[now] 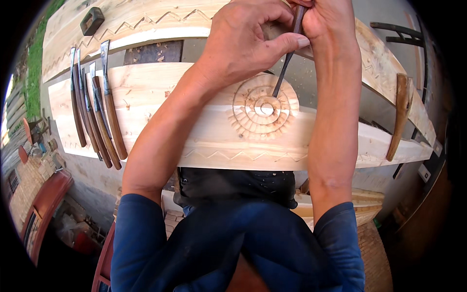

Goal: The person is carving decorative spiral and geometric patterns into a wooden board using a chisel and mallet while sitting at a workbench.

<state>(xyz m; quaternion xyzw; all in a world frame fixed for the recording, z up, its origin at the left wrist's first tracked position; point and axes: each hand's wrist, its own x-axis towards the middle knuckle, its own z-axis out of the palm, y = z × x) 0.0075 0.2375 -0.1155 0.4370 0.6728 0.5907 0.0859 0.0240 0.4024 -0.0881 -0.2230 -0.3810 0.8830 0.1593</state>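
A pale wooden board point(160, 87) lies across in front of me, with a round carved rosette point(264, 111) of concentric rings and notched petals. Both hands grip a slim dark-handled carving chisel point(287, 63) held nearly upright, its tip set in the rosette near the centre. My left hand point(245, 39) wraps the shaft with the thumb pressed along it. My right hand point(323, 19) holds the handle's top, partly cut off by the upper edge.
Several wooden-handled chisels point(99, 107) lie side by side on the board's left end. A wooden-handled mallet or adze point(400, 114) rests at the right end. A second board point(146, 22) with zigzag carving lies beyond, bearing a small dark block point(91, 20).
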